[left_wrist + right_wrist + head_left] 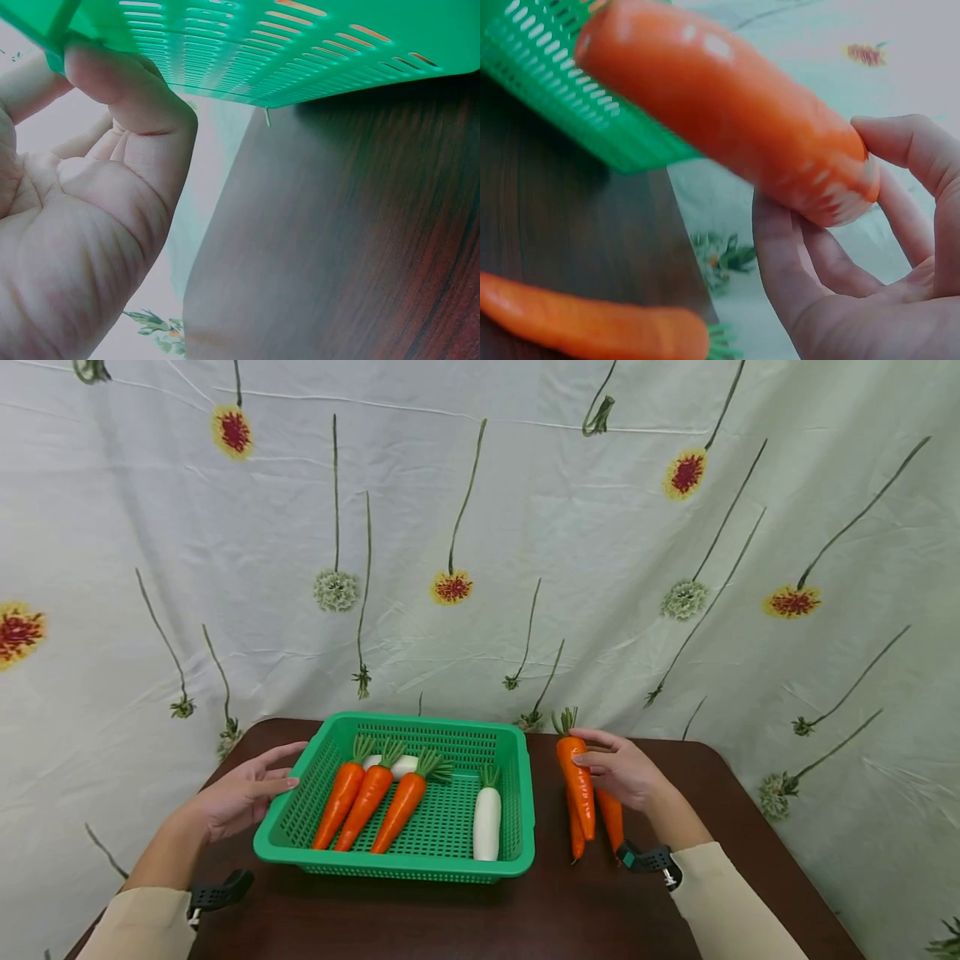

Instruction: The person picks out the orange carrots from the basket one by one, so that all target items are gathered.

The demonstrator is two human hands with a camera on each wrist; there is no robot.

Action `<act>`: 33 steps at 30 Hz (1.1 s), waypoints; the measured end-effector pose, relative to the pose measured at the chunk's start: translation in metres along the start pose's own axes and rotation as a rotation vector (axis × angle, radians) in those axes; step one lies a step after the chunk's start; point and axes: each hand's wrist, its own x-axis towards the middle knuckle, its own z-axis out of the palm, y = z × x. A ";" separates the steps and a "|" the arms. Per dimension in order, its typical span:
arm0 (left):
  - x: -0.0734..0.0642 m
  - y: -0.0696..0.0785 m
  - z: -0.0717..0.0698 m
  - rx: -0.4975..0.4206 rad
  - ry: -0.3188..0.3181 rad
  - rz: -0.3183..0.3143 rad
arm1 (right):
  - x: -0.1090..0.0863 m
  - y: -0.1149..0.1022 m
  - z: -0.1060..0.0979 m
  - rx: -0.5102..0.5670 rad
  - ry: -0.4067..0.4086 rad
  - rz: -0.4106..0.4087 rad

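Observation:
My right hand (626,774) pinches an orange carrot (576,785) near its leafy top, thumb on one side and fingers on the other. Its tip points toward me, over two more carrots on the table, one largely covered by it and another (611,817) partly behind the hand. In the right wrist view the held carrot (727,112) crosses above a lying carrot (592,319). My left hand (243,793) touches the left rim of a green basket (393,870) with extended fingers and thumb. From the left wrist, the thumb (120,90) meets the rim's edge.
Inside the basket, three carrots (372,793) lie side by side at the left, across a white radish (405,766). Another white radish (487,822) lies at the right. The dark wooden table (420,927) ends at a flower-patterned cloth (420,527) behind it.

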 end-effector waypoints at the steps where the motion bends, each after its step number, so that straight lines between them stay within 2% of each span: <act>1: 0.000 0.000 0.000 0.002 0.002 -0.001 | 0.000 0.001 -0.003 -0.001 0.007 -0.001; 14: -0.001 0.002 0.003 0.031 0.021 -0.006 | -0.009 0.011 -0.041 0.035 0.050 -0.008; 23: -0.001 0.002 0.002 0.025 0.025 -0.010 | -0.015 0.021 -0.059 -0.015 0.062 -0.020; 33: -0.001 0.003 0.002 0.028 0.025 -0.015 | -0.021 0.031 -0.076 -0.042 0.122 -0.040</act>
